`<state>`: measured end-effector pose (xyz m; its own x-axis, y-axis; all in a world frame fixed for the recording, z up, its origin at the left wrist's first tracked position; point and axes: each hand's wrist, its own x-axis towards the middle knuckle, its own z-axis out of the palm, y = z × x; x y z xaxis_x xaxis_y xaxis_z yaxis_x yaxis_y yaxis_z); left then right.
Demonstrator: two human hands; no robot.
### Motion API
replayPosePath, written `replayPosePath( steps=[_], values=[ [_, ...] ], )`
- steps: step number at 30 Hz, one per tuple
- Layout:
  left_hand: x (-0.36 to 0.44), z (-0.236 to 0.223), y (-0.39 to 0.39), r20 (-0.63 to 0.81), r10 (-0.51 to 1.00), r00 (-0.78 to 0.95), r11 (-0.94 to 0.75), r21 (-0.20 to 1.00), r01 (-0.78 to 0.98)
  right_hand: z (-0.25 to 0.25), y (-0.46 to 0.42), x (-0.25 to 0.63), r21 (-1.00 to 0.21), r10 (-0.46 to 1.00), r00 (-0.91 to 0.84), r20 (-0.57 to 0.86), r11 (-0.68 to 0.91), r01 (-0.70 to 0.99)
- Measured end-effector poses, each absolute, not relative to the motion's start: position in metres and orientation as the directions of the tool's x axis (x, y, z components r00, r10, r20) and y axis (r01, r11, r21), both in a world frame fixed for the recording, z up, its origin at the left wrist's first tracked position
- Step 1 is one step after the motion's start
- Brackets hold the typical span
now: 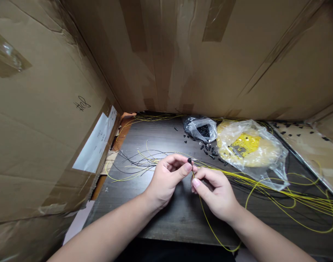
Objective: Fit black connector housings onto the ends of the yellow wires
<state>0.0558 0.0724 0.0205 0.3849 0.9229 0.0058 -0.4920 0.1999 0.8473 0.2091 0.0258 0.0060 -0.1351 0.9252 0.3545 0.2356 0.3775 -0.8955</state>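
Your forearms point(108, 228) converge, fingers point(185, 169) narrowed.
Your left hand point(164, 179) pinches a black part point(189, 160), right hand point(217, 195) a yellow wire point(207, 219); white label point(94, 147) unreadable.

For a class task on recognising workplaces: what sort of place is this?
Perhaps a makeshift handwork station: tall brown cardboard walls, long thin yellow wires, and a clear plastic bag of small black parts.

Yellow wires point(242, 177) and plastic bags point(260, 153) on tabletop point(166, 225)
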Motion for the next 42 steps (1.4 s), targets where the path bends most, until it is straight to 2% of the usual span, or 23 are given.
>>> replayPosePath(
  steps=[9, 25, 37, 40, 42],
  values=[
    [0.057, 0.022, 0.072, -0.078, 0.915, 0.397, 0.278, 0.834, -0.476, 0.006, 0.026, 0.209, -0.879, 0.920, -0.122, 0.373, 0.393, 0.270],
    [0.057, 0.017, 0.072, -0.031, 0.929, 0.368, 0.181, 0.907, -0.379, 0.010, 0.027, 0.206, -0.792, 0.877, -0.147, 0.458, 0.478, 0.379],
    [0.054, 0.017, 0.074, -0.034, 0.917, 0.398, 0.191, 0.912, -0.363, 0.009, 0.029, 0.205, -0.804, 0.893, -0.184, 0.411, 0.450, 0.389],
    [0.054, 0.017, 0.077, -0.029, 0.924, 0.381, 0.179, 0.914, -0.363, 0.007, 0.032, 0.205, -0.799, 0.872, -0.117, 0.475, 0.483, 0.358],
    [0.053, 0.018, 0.080, -0.021, 0.931, 0.364, 0.160, 0.921, -0.356, 0.007, 0.036, 0.209, -0.796, 0.847, 0.012, 0.531, 0.494, 0.350]
  ],
)
